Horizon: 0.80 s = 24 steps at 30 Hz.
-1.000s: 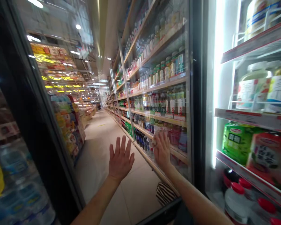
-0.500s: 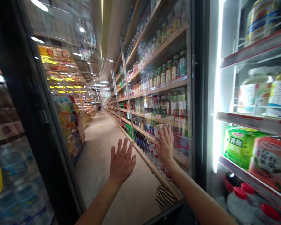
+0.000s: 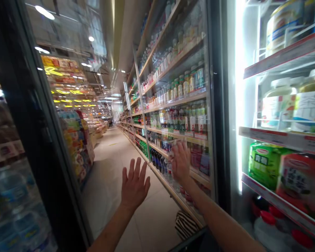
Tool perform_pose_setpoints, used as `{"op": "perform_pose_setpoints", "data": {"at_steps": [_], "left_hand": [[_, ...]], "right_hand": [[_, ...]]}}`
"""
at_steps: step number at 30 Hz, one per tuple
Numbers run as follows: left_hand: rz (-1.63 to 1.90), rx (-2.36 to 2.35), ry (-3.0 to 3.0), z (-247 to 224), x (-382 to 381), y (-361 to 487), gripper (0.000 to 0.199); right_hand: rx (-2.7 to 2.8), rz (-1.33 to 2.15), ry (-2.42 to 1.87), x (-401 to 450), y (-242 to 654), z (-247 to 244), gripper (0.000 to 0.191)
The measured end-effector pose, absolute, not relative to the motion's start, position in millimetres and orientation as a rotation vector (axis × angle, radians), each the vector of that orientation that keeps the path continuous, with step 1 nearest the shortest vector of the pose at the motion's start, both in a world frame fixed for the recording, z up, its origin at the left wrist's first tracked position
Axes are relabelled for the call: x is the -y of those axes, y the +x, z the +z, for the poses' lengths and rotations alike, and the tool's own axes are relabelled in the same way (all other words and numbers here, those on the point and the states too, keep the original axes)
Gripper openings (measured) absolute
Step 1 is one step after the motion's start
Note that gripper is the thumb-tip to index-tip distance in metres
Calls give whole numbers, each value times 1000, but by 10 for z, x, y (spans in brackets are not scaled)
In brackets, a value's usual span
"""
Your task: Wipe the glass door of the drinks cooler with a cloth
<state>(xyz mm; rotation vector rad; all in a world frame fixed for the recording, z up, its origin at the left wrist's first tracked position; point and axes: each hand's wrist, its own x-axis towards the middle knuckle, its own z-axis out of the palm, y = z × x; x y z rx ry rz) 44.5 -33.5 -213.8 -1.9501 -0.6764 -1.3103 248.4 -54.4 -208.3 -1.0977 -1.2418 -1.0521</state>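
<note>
A glass door in a black frame (image 3: 36, 133) stands before me, with an aisle and bottle shelves showing through or in the glass. My left hand (image 3: 134, 183), its fingers spread and holding nothing, is up against the pane, palm forward. To its right, my right hand (image 3: 180, 161) presses a pale crumpled cloth (image 3: 173, 148) to the glass. The cloth shows at the fingertips and is partly hidden by the blurred hand.
At the right, a lit cooler holds bottles, green packs (image 3: 265, 162) and red packs (image 3: 301, 185) on shelves. Bottled water (image 3: 13, 189) is stacked at lower left. A striped black-and-white item (image 3: 186, 224) shows low in the middle.
My right hand and the cloth have shifted slightly left. My left hand stays spread at nearly the same place. The view has turned a little, moving the cooler shelves left.
</note>
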Motion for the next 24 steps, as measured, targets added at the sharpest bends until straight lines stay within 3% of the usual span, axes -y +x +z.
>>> {"op": "perform_pose_setpoints", "data": {"at_steps": [5, 12, 19, 24], "left_hand": [[-1304, 682, -1942, -2129, 356, 442, 64], [-1316, 688, -1954, -2167, 328, 447, 65], [-1311, 680, -1961, -2166, 353, 432, 58], [-1296, 658, -1937, -2197, 337, 420, 55]], "right_hand": [[1527, -1153, -1016, 596, 2330, -2095, 44], [926, -1032, -1122, 453, 2947, -1750, 50], [1553, -1205, -1014, 499, 2492, -1755, 45], [1019, -1025, -1116, 471, 3158, -1450, 48]]}}
